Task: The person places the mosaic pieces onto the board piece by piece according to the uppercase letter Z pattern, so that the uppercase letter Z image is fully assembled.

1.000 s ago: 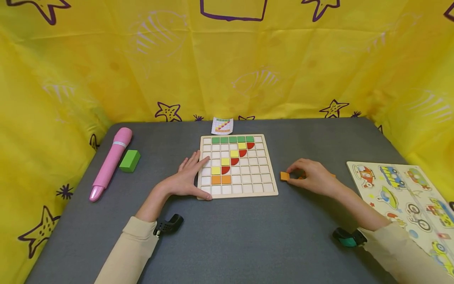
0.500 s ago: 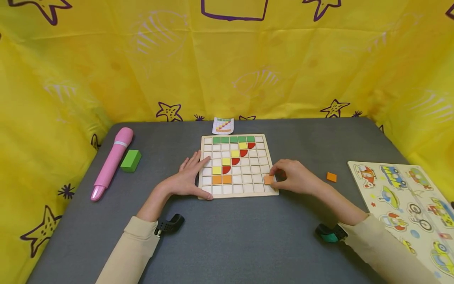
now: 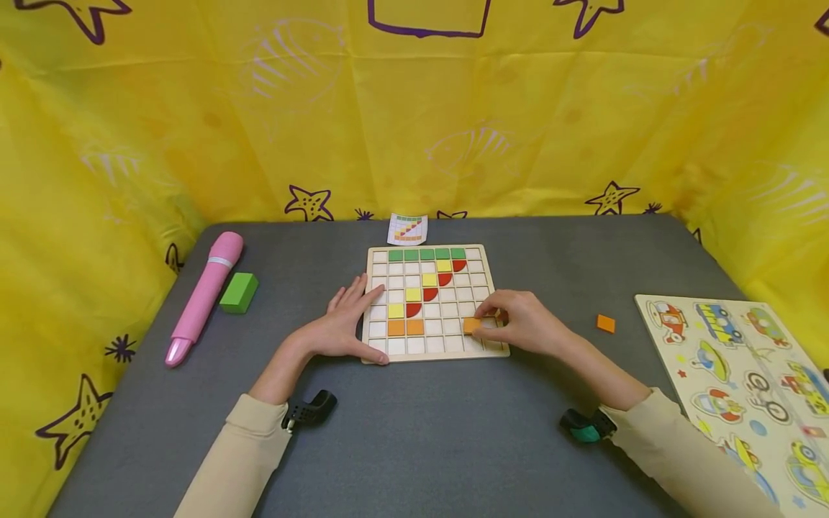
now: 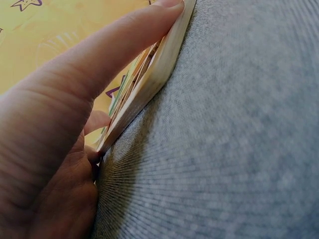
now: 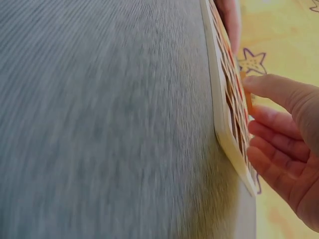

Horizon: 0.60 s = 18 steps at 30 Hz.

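Observation:
A light wooden grid board point(image 3: 432, 327) lies mid-table. It bears a row of green tiles point(image 3: 427, 255) along the top, then yellow squares point(image 3: 413, 295) and red quarter-round tiles point(image 3: 430, 295) in a diagonal. Two orange tiles point(image 3: 404, 328) sit side by side low on the left. My left hand point(image 3: 333, 334) rests with spread fingers on the board's left edge; in the left wrist view its thumb point(image 4: 124, 45) lies over the rim. Between thumb and fingertips my right hand point(image 3: 518, 320) pinches an orange square tile point(image 3: 471, 326), close over the board's lower right part.
Another orange tile point(image 3: 605, 323) lies on the table to the right. A pattern card point(image 3: 407, 229) is behind the board. At left are a green block point(image 3: 238, 293) and a pink microphone-shaped stick point(image 3: 207, 295). A picture puzzle board point(image 3: 689, 360) occupies the right side.
From the table right of the board, my right hand has carried the pinched orange tile leftward, over the board's right edge and onto the grid. The left hand has stayed in place.

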Available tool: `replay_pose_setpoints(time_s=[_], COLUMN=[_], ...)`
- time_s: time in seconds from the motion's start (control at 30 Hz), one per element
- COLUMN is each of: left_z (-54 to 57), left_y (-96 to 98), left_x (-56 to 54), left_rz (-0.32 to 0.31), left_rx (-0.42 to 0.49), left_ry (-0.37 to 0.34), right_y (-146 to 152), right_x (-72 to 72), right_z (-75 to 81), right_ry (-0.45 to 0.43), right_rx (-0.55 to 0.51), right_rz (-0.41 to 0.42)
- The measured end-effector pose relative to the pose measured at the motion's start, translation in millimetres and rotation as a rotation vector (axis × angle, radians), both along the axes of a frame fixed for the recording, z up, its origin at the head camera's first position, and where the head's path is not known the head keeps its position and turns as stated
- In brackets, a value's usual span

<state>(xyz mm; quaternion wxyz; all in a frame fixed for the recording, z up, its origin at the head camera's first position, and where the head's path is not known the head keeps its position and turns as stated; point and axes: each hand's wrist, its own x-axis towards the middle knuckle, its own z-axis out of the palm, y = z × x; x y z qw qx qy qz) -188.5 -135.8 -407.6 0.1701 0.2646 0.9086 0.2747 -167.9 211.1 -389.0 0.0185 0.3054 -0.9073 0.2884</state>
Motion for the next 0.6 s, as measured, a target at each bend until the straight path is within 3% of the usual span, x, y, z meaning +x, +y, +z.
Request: replay_pose_setpoints(time_s=[0.2, 0.6], left_z=[-1.4, -1.9], left_y=[-0.9, -1.1], left_x=[-1.3, -1.5], left_rz=[-0.003, -0.003], left_rx=[0.004, -0.001], left_ry=[0.009, 0.006], right_y=[-22.5, -51.4], right_x=[-2.9, -9.6], right_z=[-1.8, -8.5], right_ry=[-0.042, -0.005], right_rx=[-0.011, 0.014], right_rz=[0.005, 0.025])
